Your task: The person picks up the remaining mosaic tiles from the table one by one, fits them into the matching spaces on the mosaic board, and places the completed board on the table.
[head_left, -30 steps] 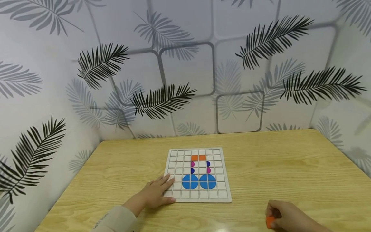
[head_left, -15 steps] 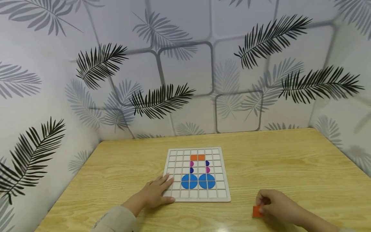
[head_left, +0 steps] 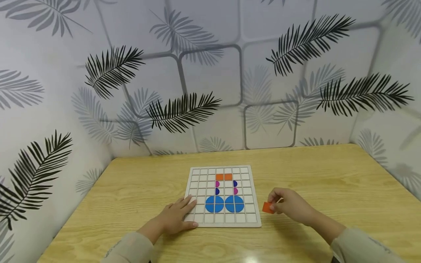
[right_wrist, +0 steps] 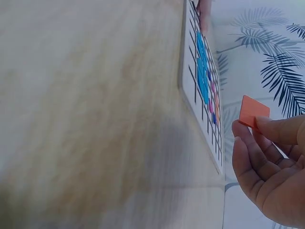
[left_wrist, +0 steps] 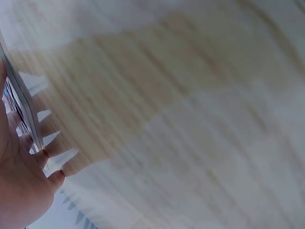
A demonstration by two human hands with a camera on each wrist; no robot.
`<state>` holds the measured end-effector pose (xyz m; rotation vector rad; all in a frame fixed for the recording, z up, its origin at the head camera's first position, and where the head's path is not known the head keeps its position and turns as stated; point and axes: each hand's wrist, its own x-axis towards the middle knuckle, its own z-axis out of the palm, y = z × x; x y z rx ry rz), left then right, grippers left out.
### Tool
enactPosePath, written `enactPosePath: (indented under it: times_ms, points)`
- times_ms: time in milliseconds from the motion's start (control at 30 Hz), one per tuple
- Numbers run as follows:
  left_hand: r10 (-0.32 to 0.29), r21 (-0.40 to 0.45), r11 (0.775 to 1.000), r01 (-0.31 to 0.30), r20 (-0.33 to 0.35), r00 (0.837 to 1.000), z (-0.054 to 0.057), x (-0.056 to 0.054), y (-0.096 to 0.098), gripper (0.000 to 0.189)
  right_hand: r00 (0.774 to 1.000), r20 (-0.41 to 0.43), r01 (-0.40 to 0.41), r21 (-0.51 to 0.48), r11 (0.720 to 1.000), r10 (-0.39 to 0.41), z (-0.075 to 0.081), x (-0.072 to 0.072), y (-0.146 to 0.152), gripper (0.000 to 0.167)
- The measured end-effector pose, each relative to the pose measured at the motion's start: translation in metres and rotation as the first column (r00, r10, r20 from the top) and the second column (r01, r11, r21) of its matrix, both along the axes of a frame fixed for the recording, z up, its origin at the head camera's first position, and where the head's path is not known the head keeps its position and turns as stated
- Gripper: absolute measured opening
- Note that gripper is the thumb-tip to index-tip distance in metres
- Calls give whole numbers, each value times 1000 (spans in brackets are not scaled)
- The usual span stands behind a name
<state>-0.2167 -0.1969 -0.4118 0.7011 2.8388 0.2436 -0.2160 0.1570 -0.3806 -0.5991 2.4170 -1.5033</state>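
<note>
A white gridded board [head_left: 202, 220] lies on the table with coloured flat pieces in some of its squares. Two orange squares [head_left: 224, 177] sit side by side near its far edge. Below them are pink and dark blue half-circles [head_left: 235, 191], then two light blue discs [head_left: 215, 204], each made of quarter pieces. My left hand [head_left: 177, 216] rests with spread fingers on the board's left edge. Beside the right edge, my right hand [head_left: 292, 205] pinches an orange square tile [right_wrist: 253, 111] between thumb and fingers, held above the table.
The wooden table [head_left: 144, 190] reaches back to a wall [head_left: 210, 80] with a leaf and rounded-square pattern. Similar walls stand at the left and right sides.
My right hand has moved left and away from me with the orange square tile, from the near right of the table to beside the board. The left hand stays put.
</note>
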Motion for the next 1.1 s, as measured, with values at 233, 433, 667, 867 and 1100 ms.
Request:
enactPosePath:
  times_ms: [233, 433, 667, 867, 1100]
  points:
    - [7, -3, 1000, -7, 12, 1000, 0, 0, 0, 74, 993, -25, 116, 17, 993, -115, -3, -23, -17, 8]
    - [3, 0, 1000, -3, -3, 1000, 3, 0, 1, 73, 983, -65, 174, 24, 985, -172, -3, -44, -29, 8]
    - [-1, -15, 1000, 1, 6, 1000, 2, 1, 0, 73, 981, -59, 188, 31, 982, -186, -8, -68, -41, 7]
    - [-2, -22, 1000, 2, -3, 1000, 3, 1, 0, 72, 975, -67, 217, 74, 973, -212, -13, -93, -53, 6]
    - [-3, -18, 1000, 4, 11, 1000, 7, 4, 1, 72, 968, -133, 230, 128, 965, -213, -24, -114, -67, 6]
